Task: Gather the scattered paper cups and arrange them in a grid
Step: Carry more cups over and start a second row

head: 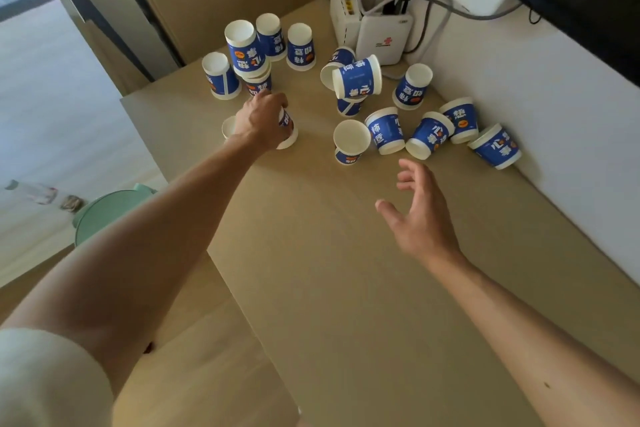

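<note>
- Head view: left hand [261, 120] curls round a cup [288, 128] near the left edge of the table [329, 270].
- Under the spread right hand [420, 210], which holds nothing, lies bare table; other cups [386, 130] sit beyond its fingertips.
- Cup labels show white Chinese writing on blue.

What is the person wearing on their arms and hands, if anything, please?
The left hand and right hand are bare: no gloves, rings or watch in view. A loose off-white sleeve covers the left upper arm; the right arm is uncovered up to the picture's edge.
</note>
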